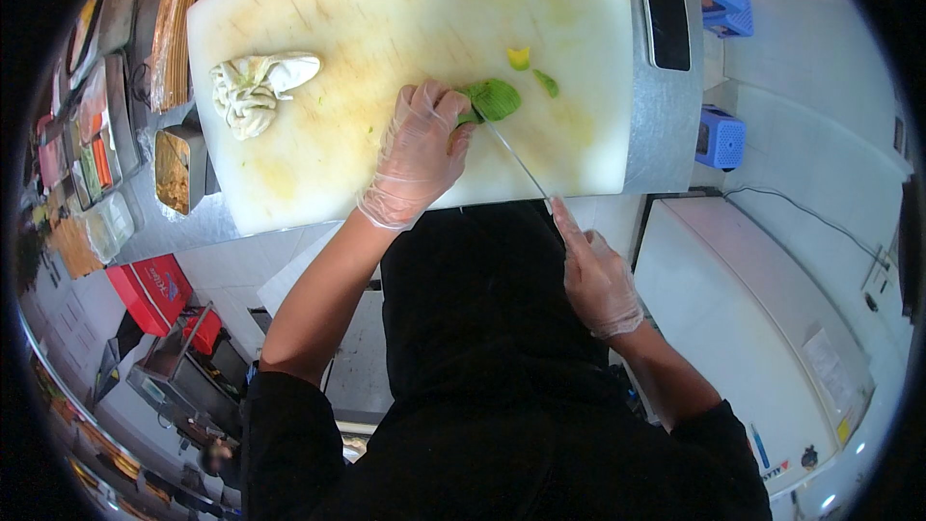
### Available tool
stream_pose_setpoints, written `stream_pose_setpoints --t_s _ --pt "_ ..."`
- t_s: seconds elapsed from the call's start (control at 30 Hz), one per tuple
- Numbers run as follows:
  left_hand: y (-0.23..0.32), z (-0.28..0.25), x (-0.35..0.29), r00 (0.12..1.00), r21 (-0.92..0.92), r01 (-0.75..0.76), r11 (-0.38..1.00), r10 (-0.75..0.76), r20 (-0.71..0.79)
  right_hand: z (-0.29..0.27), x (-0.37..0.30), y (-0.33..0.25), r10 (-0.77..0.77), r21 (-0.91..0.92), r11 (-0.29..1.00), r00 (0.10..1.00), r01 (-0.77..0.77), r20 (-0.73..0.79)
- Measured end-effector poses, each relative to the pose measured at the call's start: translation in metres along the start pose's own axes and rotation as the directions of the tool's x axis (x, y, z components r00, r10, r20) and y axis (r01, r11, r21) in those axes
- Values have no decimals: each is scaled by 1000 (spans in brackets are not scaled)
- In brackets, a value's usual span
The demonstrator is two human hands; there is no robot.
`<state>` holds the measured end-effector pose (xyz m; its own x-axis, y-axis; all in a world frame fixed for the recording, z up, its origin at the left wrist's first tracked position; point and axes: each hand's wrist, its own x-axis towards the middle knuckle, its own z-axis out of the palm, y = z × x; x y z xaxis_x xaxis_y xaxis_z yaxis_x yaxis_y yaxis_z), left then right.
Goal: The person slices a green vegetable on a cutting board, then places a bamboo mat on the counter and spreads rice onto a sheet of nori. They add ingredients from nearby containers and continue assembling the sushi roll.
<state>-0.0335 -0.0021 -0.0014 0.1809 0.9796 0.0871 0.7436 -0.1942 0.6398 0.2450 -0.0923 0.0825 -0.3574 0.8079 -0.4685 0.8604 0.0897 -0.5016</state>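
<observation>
A peeled green avocado (496, 98), cut into thin slices, lies on a large white cutting board (386, 0). My left hand (424, 140), in a clear plastic glove, has its fingers curled over the avocado's left end and covers part of it. In my gloved right hand (596, 280) is the handle of a long knife (519, 160). The blade points away to the upper left, its tip touching the avocado's lower edge. Just right of the avocado lie a small green slice (547, 84) and a yellow-green piece (519, 59).
A crumpled white cloth (256, 92) rests on the board's left. Beyond that stand a metal container (179, 169) of brownish food and a bundle of wooden sticks (172, 39). A phone (666, 21) lies right of the board, with blue plastic baskets (721, 137) farther right.
</observation>
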Motion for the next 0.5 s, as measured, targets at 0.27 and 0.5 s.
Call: stream_pose_setpoints --t_s 0.27,0.5 --pt "0 -1 -2 1000 1 26 1000 -26 5 -24 -54 8 176 -65 984 971 -167 162" --pt "2 -2 -1 1000 8 15 1000 -15 10 -7 -4 -9 -63 7 998 996 63 -69"
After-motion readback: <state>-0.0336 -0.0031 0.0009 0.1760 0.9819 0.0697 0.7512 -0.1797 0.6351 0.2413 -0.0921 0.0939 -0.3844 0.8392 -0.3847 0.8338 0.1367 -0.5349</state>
